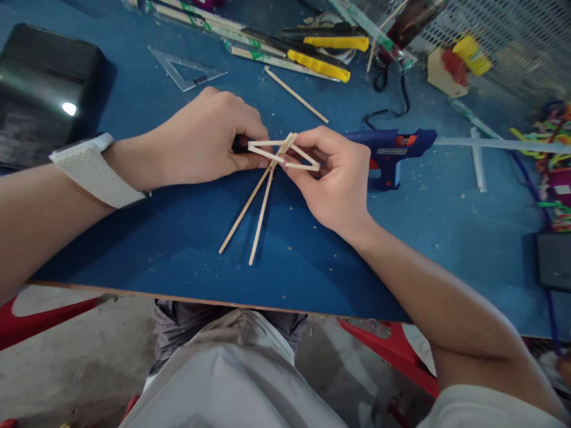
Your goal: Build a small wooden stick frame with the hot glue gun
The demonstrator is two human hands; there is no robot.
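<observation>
Between my two hands is a small figure of joined wooden sticks (261, 193), with two triangle-like loops at the top and two long legs spreading down toward the table's front edge. My left hand (212, 137) pinches it at the left loop, thumb and finger closed near the crossing. From the other side, my right hand (336, 178) grips the right loop, its fingers curled around the short sticks. Just right of that hand lies a blue glue gun (388, 151) with a long clear glue stick in its back. A single loose stick (297, 95) rests beyond my hands.
A clear set square (185, 68), yellow-handled cutters (319, 64) and wrapped bundles of sticks lie along the back of the blue table (200, 238). At far left sits a black box (44, 95). A metal mesh basket (513, 47) and coloured pipe cleaners (557, 137) are at right.
</observation>
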